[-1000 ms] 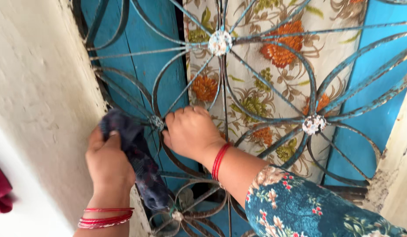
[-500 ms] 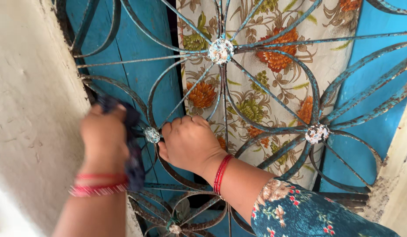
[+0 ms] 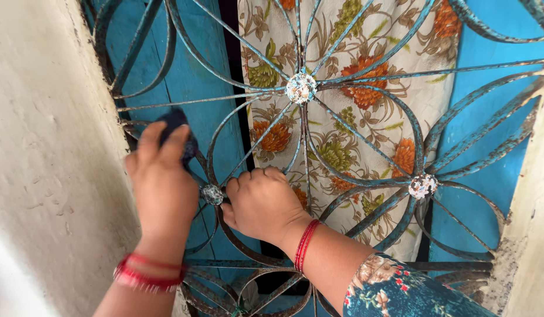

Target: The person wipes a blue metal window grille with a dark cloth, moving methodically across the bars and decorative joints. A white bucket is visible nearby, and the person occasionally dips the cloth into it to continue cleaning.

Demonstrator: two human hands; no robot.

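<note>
A rusty blue iron window grille [image 3: 365, 126] of curved bars and round rosettes fills the view. My left hand [image 3: 161, 182] presses a dark blue cloth [image 3: 177, 127] against the bars near the grille's left edge; only the cloth's top shows above my fingers. My right hand [image 3: 261, 202] is closed around a bar just right of a small rosette [image 3: 212, 194]. Red bangles ring both wrists, and a blue floral sleeve covers my right forearm.
A rough cream plaster wall [image 3: 43, 152] borders the grille on the left and another wall edge [image 3: 533, 235] on the right. Behind the bars hang a floral curtain [image 3: 348, 147] and blue wooden shutters [image 3: 495, 176].
My left hand has moved the cloth upward along the left bars, from below the small rosette to above it. My right hand keeps its hold on the bar.
</note>
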